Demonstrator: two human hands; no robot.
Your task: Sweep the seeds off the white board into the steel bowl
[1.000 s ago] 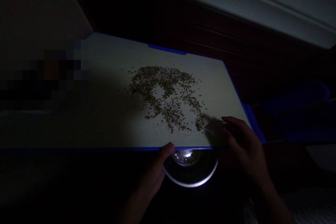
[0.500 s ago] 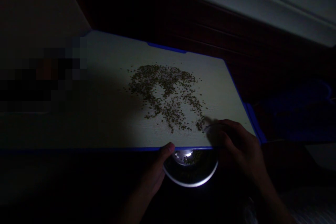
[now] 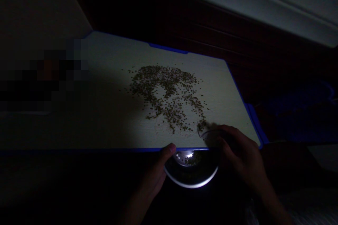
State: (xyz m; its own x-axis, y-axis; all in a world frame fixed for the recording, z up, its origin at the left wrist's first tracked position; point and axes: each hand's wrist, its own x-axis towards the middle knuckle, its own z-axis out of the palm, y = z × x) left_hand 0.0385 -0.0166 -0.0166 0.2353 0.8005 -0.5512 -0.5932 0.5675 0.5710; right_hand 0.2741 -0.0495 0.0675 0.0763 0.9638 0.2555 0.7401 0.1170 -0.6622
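Small dark grains [image 3: 163,81] are scattered over a pale table [image 3: 111,126] with blue edges. My right hand [image 3: 243,151] is closed on a thin, clear, curved piece [image 3: 202,134], its rim against the tabletop beside the nearest grains. The kind of piece is not clear in the dim light. Below the table's front edge is a round metal bowl [image 3: 195,185] with some grains inside, partly hidden by the table. My left hand [image 3: 161,163] grips the bowl's left side, its thumb over the table edge and its other fingers mostly hidden.
A blurred-out patch [image 3: 42,77] covers the table's left end. Blue plastic [image 3: 298,112] lies in shadow at the right, beyond the table corner. A pale ledged surface [image 3: 253,3] crosses the upper right. Deep shadow surrounds the table.
My right hand has shifted slightly toward the table's front edge and left, drawing the curved piece and a few grains nearer. My left hand and the bowl look nearly still.
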